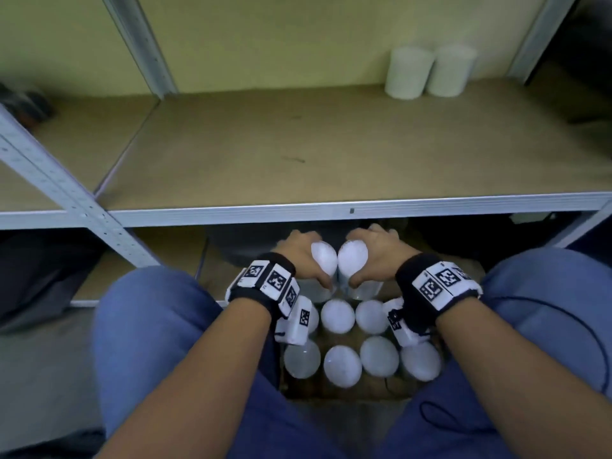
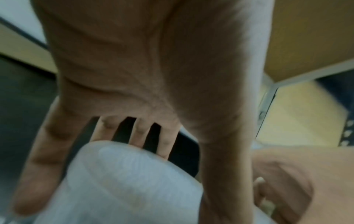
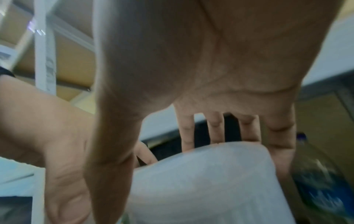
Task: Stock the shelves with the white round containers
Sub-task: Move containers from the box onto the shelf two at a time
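**Below the shelf: two containers gripped**

Leftmost, the left hand (image 1: 299, 256) wraps fingers and thumb round one container (image 1: 324, 261); beside it, touching, the right hand (image 1: 381, 256) grips a second container (image 1: 353, 260). Both sit in a box (image 1: 331, 390) among others. Two more (image 1: 430, 71) stand on the shelf (image 1: 331, 207), far right.
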A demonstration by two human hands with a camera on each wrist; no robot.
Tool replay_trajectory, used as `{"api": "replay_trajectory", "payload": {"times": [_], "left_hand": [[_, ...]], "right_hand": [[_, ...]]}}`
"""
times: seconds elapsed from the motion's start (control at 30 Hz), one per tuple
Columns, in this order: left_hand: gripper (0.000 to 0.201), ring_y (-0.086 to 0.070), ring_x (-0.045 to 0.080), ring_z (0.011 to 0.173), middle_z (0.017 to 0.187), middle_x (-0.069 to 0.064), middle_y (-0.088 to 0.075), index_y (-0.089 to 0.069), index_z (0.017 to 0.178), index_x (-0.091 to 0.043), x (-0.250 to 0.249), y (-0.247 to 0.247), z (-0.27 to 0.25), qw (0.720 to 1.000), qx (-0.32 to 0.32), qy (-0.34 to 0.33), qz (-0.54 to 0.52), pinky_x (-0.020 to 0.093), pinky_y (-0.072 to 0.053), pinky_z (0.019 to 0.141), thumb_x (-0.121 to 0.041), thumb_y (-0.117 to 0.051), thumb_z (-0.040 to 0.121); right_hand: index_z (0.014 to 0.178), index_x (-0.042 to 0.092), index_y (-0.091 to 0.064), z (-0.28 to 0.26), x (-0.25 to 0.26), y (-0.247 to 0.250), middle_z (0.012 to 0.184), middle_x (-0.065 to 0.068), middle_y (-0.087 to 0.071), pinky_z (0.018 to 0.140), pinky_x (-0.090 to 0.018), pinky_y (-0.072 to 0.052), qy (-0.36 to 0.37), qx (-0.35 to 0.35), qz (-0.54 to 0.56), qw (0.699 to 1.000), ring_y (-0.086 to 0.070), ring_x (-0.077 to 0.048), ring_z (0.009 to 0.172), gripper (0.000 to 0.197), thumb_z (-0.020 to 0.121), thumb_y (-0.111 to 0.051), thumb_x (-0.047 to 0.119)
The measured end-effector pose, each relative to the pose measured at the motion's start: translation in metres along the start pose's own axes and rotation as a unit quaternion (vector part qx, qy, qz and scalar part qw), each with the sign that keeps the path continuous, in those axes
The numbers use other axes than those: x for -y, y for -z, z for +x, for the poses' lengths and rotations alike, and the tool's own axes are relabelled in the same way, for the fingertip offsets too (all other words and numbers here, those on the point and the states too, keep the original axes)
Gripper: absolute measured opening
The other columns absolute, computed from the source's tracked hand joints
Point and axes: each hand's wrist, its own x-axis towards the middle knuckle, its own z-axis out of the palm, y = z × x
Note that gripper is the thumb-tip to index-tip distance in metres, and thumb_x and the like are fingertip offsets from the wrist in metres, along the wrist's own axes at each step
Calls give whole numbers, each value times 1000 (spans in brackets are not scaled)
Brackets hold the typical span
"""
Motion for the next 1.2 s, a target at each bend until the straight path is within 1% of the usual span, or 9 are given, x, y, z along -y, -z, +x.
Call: {"api": "replay_trajectory", "payload": {"times": [0.07, 0.2, 0.37, 0.47, 0.53, 0.67, 0.77, 0.93, 1.2], "left_hand": [[93, -52, 26, 115, 125, 2, -47, -48, 127, -29, -13, 25, -19, 999, -25, -28, -2, 43, -53, 92, -45, -86, 44], [83, -57, 22, 108, 122, -3, -54, -52, 123, -30, -32, 65, -49, 995, -74, -68, 5, 39, -54, 88, -42, -87, 49], [87, -52, 20, 115, 132, -4, -48, -46, 130, -32, -51, 103, -78, 984, -148, -100, -17, 39, -51, 94, -44, -85, 53], [89, -48, 23, 124, 134, 0, -47, -45, 133, -33, -60, 117, -82, 975, -186, -116, -37, 38, -48, 97, -42, -85, 54], [82, -50, 22, 117, 127, 0, -47, -50, 129, -32, -64, 124, -80, 967, -216, -124, -48, 33, -47, 91, -40, -85, 55], [75, -49, 23, 117, 128, 5, -50, -54, 128, -26, -66, 132, -65, 955, -259, -124, -77, 28, -41, 87, -36, -84, 61], [76, -49, 23, 118, 129, 5, -50, -54, 128, -23, -65, 134, -49, 951, -274, -109, -91, 26, -39, 85, -36, -84, 61], [79, -45, 22, 128, 141, 2, -47, -54, 132, -20, -63, 131, -22, 960, -245, -81, -107, 33, -42, 99, -37, -84, 62], [78, -43, 24, 129, 140, 3, -42, -48, 135, -19, -62, 124, -13, 963, -233, -86, -108, 36, -40, 105, -38, -81, 68]], "right_hand": [[130, 35, -42, -22, 6, 24, 120, 0, -40, 93, -45, -47, 14, -29, 3, 999, -37, -30, 115, 88, 52, -80, 47], [131, 36, -44, -59, 18, 67, 121, -1, -44, 95, -41, -45, 39, -97, -5, 994, -40, -30, 116, 87, 53, -80, 46], [135, 36, -42, -87, 27, 112, 127, -1, -45, 93, -38, -43, 52, -168, 12, 984, -39, -29, 121, 87, 58, -80, 43], [136, 34, -41, -90, 34, 130, 129, -2, -44, 88, -33, -38, 56, -206, 10, 977, -38, -30, 121, 86, 60, -79, 42], [136, 32, -42, -87, 37, 138, 129, -3, -43, 87, -33, -35, 56, -230, 13, 971, -38, -32, 121, 83, 62, -79, 40], [133, 29, -46, -68, 37, 148, 132, -4, -42, 98, -40, -39, 48, -256, 44, 964, -38, -32, 123, 77, 64, -77, 40], [131, 27, -51, -47, 36, 150, 132, -4, -44, 102, -41, -38, 40, -259, 63, 963, -39, -32, 123, 73, 64, -78, 39], [132, 25, -55, -11, 28, 142, 132, -7, -47, 106, -42, -39, 24, -237, 77, 968, -43, -33, 126, 72, 66, -75, 45], [140, 28, -45, 1, 16, 137, 149, -6, -35, 114, -40, -28, 17, -224, 65, 972, -30, -32, 137, 71, 76, -68, 48]]}}
